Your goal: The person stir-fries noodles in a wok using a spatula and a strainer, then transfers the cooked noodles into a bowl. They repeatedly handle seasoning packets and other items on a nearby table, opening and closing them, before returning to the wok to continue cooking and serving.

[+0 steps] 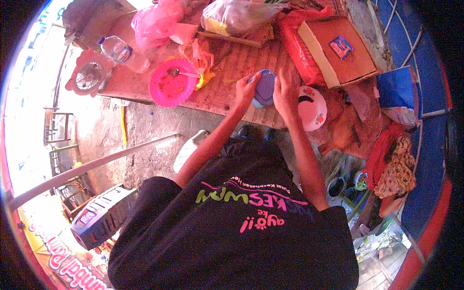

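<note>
Above the table's near edge I hold a small plastic container with a blue lid between both hands. My left hand grips its left rim, the thumb and fingers along the edge. At the opposite rim is my right hand, its thumb against the side and its fingers pointing away from me. A white plate with a floral pattern lies just right of my right wrist, partly covered by it. Left of my hands sits a bright pink plate with food bits and a metal spoon on it.
On the wooden table stand a plastic bottle, a small fan, a pink plastic bag, a clear bag and a cardboard box bearing a small packet. A metal pole crosses at left.
</note>
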The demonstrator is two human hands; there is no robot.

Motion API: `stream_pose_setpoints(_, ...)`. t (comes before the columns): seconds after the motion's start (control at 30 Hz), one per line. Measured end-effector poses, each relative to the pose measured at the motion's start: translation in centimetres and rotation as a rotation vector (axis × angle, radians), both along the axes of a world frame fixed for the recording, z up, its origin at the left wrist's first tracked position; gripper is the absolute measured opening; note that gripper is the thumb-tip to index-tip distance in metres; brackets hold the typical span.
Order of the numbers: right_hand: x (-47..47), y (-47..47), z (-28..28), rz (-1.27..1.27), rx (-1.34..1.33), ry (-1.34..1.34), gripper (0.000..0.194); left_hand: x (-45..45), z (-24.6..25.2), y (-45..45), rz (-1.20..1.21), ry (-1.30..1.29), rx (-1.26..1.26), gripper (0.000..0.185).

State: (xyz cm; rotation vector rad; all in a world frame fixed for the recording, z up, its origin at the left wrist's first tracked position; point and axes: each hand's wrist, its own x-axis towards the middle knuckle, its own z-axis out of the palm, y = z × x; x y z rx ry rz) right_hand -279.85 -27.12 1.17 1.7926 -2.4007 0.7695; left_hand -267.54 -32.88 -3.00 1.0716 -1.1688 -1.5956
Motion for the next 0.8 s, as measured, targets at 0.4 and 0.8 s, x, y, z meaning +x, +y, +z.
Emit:
stream_pose_setpoints(0.4,1.5,-4.5,0.5,0.064,-0.328,0.075,0.053,-0.4,-2.6,-0.4,0.113,-0.110,-0.157,0.047)
stream_pose_setpoints(0.8,1.9,0.4,1.0,0.048,-0.209,-0.181,0.079,2.2,-4.1,-0.7,-0.075,0.101,0.211,0.051)
